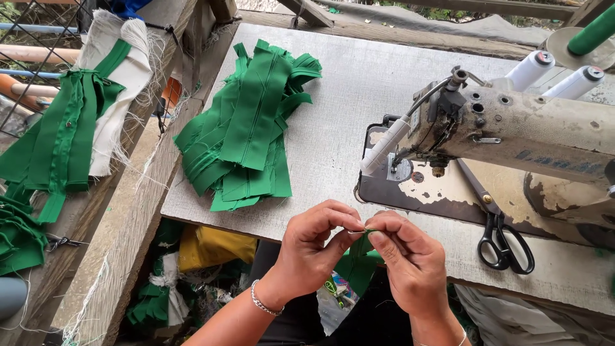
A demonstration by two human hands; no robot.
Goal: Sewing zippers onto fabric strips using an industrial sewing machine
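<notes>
Two bare hands meet at the near edge of the worktop (pixel 359 96), fingertips together. The left hand (pixel 314 247) and the right hand (pixel 410 259) both pinch one small green fabric piece (pixel 362 242), which hangs down from the fingers below the worktop's edge; the thumbs and forefingers are clenched on its top end, and what exactly lies between the fingertips is too small to tell. One thin silver bracelet (pixel 264 302) circles the left wrist.

One old, paint-chipped sewing machine (pixel 512 128) stands on the right of the worktop, its head reaching over a worn metal bed. Two white thread spools (pixel 532 69) stand behind it, side by side, and one green spool (pixel 592 31) pokes in at the top right corner. One pair of black-handled scissors (pixel 503 240) lies on the machine bed, handles toward the person, just right of the right hand.

One heap of green fabric strips (pixel 250 128) lies on the left half of the worktop, well apart from the hands; the strips overlap too much to count. Further left, over a wooden rail (pixel 128 211), hang more green strips (pixel 61 138) together with one frayed white cloth (pixel 125 77). Below the worktop, one yellow cloth (pixel 211 247) shows among green and white scraps.
</notes>
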